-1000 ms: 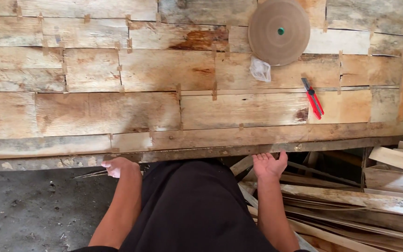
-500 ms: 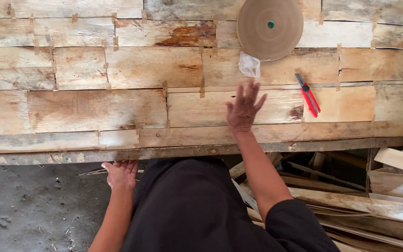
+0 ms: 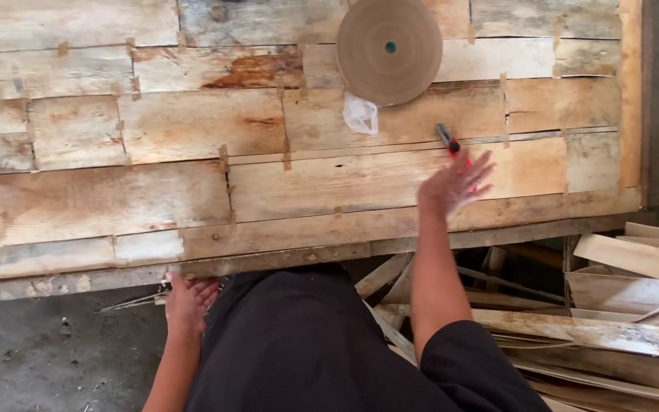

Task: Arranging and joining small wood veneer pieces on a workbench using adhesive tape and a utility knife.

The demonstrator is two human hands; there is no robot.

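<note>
**Q:** What lies nearest the viewer?

**A:** The person's black garment (image 3: 306,343). At 7 o'clock of it, the left hand (image 3: 188,301) is curled upward on the underside edge of the patchwork sheet of pale wooden veneer strips (image 3: 154,198), fingers bent round the rim. At 4 o'clock lies a heap of loose pale wood offcuts (image 3: 612,305) on the floor.

**Q:** And farther out?

**A:** The right hand (image 3: 451,187) hovers over the sheet, fingers spread wide and holding nothing. At 12 o'clock of it, just beside the fingertips, lies the red-and-black handled cutter (image 3: 449,141). Beyond, at 11 o'clock, sit a scrap of clear crumpled plastic (image 3: 361,114) and a large flat roll of brown paper tape (image 3: 389,49).

**Q:** How is the reach best done?

**A:** In my judgement, the hand should come down along the handle's length and close on it, away from the working end, while the left hand steadies the sheet's edge.

**Q:** What is unclear?

**A:** The right hand is motion-blurred and covers most of the cutter; its red part shows only between the fingers. The tool's tip cannot be made out. The sheet's support is hidden.
</note>
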